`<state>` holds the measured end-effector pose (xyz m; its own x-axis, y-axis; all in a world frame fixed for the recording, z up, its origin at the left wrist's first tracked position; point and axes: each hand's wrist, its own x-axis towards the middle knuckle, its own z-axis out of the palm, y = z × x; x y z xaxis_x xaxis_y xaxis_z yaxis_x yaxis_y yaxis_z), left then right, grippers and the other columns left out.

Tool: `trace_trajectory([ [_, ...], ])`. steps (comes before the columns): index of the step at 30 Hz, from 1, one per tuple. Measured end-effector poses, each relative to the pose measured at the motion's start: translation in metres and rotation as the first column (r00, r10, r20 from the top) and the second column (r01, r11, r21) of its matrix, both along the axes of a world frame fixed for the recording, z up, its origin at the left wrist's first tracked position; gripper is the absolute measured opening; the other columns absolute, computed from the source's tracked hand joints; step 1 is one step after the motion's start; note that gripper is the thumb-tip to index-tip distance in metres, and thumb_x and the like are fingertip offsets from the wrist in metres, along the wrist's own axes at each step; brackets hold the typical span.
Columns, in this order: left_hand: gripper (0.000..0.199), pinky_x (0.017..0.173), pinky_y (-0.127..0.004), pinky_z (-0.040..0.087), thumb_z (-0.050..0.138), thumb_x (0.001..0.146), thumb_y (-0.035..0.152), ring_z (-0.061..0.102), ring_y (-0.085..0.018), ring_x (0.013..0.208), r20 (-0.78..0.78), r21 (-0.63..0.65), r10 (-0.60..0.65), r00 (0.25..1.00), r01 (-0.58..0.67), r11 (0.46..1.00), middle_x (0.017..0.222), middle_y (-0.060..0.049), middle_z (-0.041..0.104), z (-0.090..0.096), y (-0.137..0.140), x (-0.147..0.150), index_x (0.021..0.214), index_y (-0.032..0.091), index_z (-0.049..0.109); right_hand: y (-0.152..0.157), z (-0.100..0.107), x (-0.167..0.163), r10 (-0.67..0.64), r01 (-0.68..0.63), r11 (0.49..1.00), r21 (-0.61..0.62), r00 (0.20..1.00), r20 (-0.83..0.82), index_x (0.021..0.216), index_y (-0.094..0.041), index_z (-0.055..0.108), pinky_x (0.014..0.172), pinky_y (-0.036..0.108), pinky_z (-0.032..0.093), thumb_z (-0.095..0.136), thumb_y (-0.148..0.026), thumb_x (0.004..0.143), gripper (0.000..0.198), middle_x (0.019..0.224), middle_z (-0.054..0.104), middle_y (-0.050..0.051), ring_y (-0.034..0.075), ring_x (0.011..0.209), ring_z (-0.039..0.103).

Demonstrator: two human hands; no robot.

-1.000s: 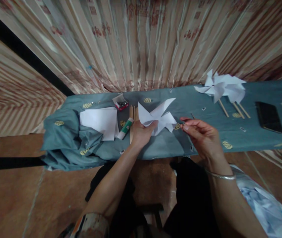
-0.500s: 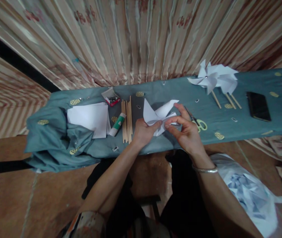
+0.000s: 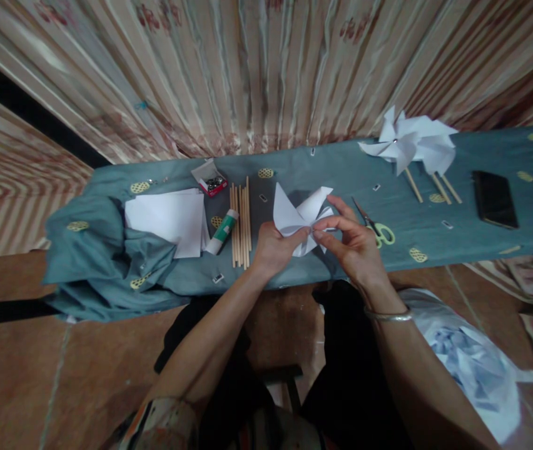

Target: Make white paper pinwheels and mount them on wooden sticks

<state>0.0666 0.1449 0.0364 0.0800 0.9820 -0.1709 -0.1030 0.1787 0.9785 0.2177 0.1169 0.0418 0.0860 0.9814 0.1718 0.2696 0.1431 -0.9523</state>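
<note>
A white paper pinwheel [image 3: 293, 215], its blades curled inward, is held between my two hands just above the cloth-covered table. My left hand [image 3: 274, 250] grips it from the left, thumb pressed at its middle. From the right, my right hand [image 3: 353, 244] pinches the folded paper near the same centre with thumb and index finger. Whether a small pin sits between those fingertips cannot be made out. Scissors with pale green handles [image 3: 383, 234] lie beside my right hand. To the left are several wooden sticks [image 3: 241, 225] and a green-and-white glue stick [image 3: 223, 231].
White paper sheets [image 3: 167, 215] lie at the left, below an open box of metal pins [image 3: 213, 183]. Finished pinwheels [image 3: 411, 144] on sticks and a black phone [image 3: 494, 199] rest at the right. A plastic bag of paper scraps [image 3: 468, 362] stands on the floor.
My right fingers have closed in on the pinwheel's centre, beside my left thumb. The paper's right side is folded further inward. The view has shifted slightly.
</note>
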Motion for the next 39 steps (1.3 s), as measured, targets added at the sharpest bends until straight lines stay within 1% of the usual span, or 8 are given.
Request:
trace_trajectory([
  [4,0.005,0.057,-0.023,0.050,0.074,0.064,0.017,0.065,-0.016,0.063,-0.002,0.012,0.008,1.000,-0.008,1.000,0.066,-0.002,0.072,0.002,0.000,-0.001,0.064,0.014,0.071,0.000,0.000,-0.001,-0.002,0.002,1.000,-0.022,1.000,-0.027,0.078,-0.027,0.072,0.120,0.047,0.015,0.076,-0.034,0.075,0.008,0.141,0.052,-0.001,0.026,0.143,0.032],
  [10,0.008,0.055,-0.023,0.051,0.077,0.062,0.020,0.066,-0.017,0.064,-0.016,0.011,0.013,1.000,-0.013,1.000,0.067,-0.003,0.072,0.002,0.000,0.000,0.063,0.015,0.071,0.001,-0.001,-0.002,0.010,-0.013,0.999,-0.036,0.997,-0.073,0.078,-0.028,0.073,0.120,0.046,0.017,0.076,-0.033,0.074,0.007,0.141,0.052,-0.003,0.025,0.141,0.034],
  [16,0.008,0.056,-0.023,0.051,0.076,0.063,0.020,0.066,-0.017,0.064,-0.010,0.024,0.016,1.000,-0.015,1.000,0.066,-0.002,0.072,-0.002,0.000,-0.001,0.064,0.015,0.071,0.001,-0.005,-0.001,0.001,-0.019,0.993,-0.115,0.988,-0.158,0.078,-0.029,0.073,0.120,0.048,0.016,0.079,-0.039,0.070,0.014,0.141,0.052,-0.004,0.026,0.141,0.034],
  [20,0.011,0.056,-0.022,0.051,0.078,0.063,0.022,0.065,-0.016,0.063,-0.020,0.039,0.017,1.000,-0.016,0.999,0.066,-0.002,0.072,-0.001,0.000,-0.001,0.065,0.015,0.070,0.001,-0.006,-0.002,-0.008,-0.018,0.990,-0.139,0.982,-0.189,0.077,-0.029,0.073,0.119,0.050,0.018,0.081,-0.042,0.068,0.018,0.140,0.053,-0.002,0.027,0.139,0.037],
  [25,0.005,0.056,-0.023,0.051,0.075,0.065,0.018,0.066,-0.016,0.064,-0.023,0.040,0.015,1.000,-0.014,0.999,0.068,-0.002,0.073,0.001,-0.001,-0.001,0.067,0.015,0.071,0.001,-0.005,-0.004,-0.022,-0.014,0.988,-0.151,0.972,-0.233,0.076,-0.028,0.073,0.119,0.047,0.019,0.082,-0.041,0.067,0.019,0.139,0.054,-0.001,0.026,0.139,0.038],
  [29,0.006,0.057,-0.023,0.050,0.076,0.065,0.018,0.066,-0.016,0.065,-0.039,0.038,0.010,0.999,-0.008,0.999,0.068,-0.002,0.072,-0.002,-0.001,-0.002,0.067,0.015,0.072,0.001,-0.005,-0.005,-0.034,-0.007,0.986,-0.169,0.970,-0.240,0.075,-0.027,0.073,0.118,0.046,0.020,0.083,-0.041,0.065,0.020,0.138,0.055,-0.001,0.027,0.137,0.039],
  [34,0.004,0.059,-0.024,0.049,0.075,0.066,0.019,0.066,-0.017,0.066,-0.064,0.064,0.001,0.998,0.003,0.998,0.068,-0.002,0.072,-0.004,-0.001,-0.003,0.067,0.016,0.072,0.002,-0.007,-0.005,-0.025,-0.013,0.987,-0.162,0.973,-0.231,0.075,-0.027,0.072,0.117,0.045,0.023,0.081,-0.044,0.066,0.022,0.139,0.054,-0.001,0.027,0.135,0.042],
  [39,0.007,0.058,-0.024,0.049,0.076,0.065,0.020,0.066,-0.017,0.066,-0.059,0.055,0.000,0.998,0.004,0.998,0.069,-0.002,0.072,-0.002,0.000,-0.003,0.067,0.016,0.072,0.002,-0.010,-0.005,-0.036,0.005,0.989,-0.146,0.978,-0.205,0.076,-0.027,0.072,0.119,0.044,0.018,0.080,-0.042,0.068,0.019,0.138,0.055,0.000,0.025,0.137,0.041],
])
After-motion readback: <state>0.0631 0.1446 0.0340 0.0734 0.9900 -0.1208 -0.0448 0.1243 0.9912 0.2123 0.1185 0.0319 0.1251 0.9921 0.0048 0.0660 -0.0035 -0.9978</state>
